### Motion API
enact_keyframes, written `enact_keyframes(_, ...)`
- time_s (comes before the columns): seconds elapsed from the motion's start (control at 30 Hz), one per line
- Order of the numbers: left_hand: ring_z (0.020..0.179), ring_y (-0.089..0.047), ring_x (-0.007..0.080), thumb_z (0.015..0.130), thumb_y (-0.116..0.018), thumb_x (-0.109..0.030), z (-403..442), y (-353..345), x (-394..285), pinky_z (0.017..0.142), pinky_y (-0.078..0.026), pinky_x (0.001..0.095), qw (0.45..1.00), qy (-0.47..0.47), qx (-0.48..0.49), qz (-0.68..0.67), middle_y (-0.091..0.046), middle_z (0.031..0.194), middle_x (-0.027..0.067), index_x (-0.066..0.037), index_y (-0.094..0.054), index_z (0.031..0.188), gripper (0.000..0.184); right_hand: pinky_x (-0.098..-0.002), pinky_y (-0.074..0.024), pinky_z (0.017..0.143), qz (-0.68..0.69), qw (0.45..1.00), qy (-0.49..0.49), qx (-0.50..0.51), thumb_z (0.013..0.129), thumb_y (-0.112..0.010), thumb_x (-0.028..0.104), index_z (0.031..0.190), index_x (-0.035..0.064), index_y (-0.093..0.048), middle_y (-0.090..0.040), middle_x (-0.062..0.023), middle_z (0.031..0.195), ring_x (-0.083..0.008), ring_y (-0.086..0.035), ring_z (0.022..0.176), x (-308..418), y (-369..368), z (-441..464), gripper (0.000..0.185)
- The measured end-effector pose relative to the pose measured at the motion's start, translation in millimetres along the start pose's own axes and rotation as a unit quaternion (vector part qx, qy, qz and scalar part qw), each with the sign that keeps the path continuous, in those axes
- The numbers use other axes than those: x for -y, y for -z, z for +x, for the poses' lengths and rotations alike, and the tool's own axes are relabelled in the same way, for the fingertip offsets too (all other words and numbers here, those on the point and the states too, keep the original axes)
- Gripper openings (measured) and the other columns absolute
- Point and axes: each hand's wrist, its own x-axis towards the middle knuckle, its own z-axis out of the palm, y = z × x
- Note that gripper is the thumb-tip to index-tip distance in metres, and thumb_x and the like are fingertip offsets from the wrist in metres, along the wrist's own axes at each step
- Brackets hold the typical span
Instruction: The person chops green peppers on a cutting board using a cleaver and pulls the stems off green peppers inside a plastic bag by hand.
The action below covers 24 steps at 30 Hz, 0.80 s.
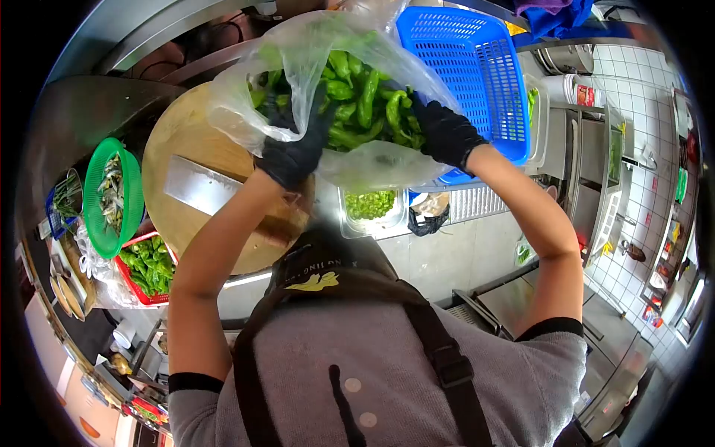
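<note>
A clear plastic bag [372, 165] full of green peppers [366, 100] is held up in front of me, its mouth spread wide. My left hand [292, 153], in a black glove, is closed on the bag's left side, with its fingers partly behind the cloudy film. At the right edge, my right hand [448, 134], also gloved in black, grips the bag beside the peppers; its fingertips are partly hidden. Under my left forearm, a cleaver [199, 185] lies flat on the round wooden chopping board [167, 141].
A blue plastic basket [514, 93] stands behind my right hand. Chopped green pieces fill a clear container [369, 205] below the bag. On the left are a green colander [132, 190] with small fish-like pieces and a red basket [154, 299] of green peppers.
</note>
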Motion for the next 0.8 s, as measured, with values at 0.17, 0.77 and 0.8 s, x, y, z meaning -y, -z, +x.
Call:
enact_keyframes(0.17, 0.125, -0.036, 0.0351, 0.078, -0.056, -0.029, -24, 22, -56, 0.102, -0.011, 0.0669, 0.976, -0.067, 0.164, -0.127, -0.046, 0.128, 0.0158, -0.015, -0.048, 0.129, 0.054, -0.0335, -0.0508, 0.079, 0.301, 0.944, 0.111, -0.079, 0.074, -0.071, 0.008, 0.122, 0.0018, -0.046, -0.058, -0.0102, 0.106, -0.0217, -0.060, 0.091, -3, -11, 20, 0.054)
enact_keyframes(0.77, 0.081, -0.059, 0.0364, 0.075, -0.053, -0.017, -45, 52, -118, 0.070, -0.048, 0.0451, 0.936, -0.060, 0.292, -0.188, -0.059, 0.088, 0.0249, 0.003, -0.055, 0.106, 0.037, -0.0444, -0.0489, 0.063, 0.015, 0.972, 0.224, -0.070, 0.075, -0.051, 0.010, 0.088, 0.0045, -0.060, -0.062, -0.0183, 0.078, -0.0383, -0.060, 0.074, 54, -21, 2, 0.017)
enact_keyframes(0.8, 0.083, -0.058, 0.0370, 0.075, -0.053, -0.016, -46, 41, -113, 0.073, -0.048, 0.0450, 0.952, -0.082, 0.205, -0.211, -0.059, 0.091, 0.0258, 0.004, -0.055, 0.106, 0.036, -0.0449, -0.0487, 0.064, 0.003, 0.982, 0.188, -0.022, 0.077, -0.050, 0.011, 0.090, 0.0046, -0.060, -0.062, -0.0190, 0.081, -0.0386, -0.061, 0.075, 64, -24, 8, 0.018)
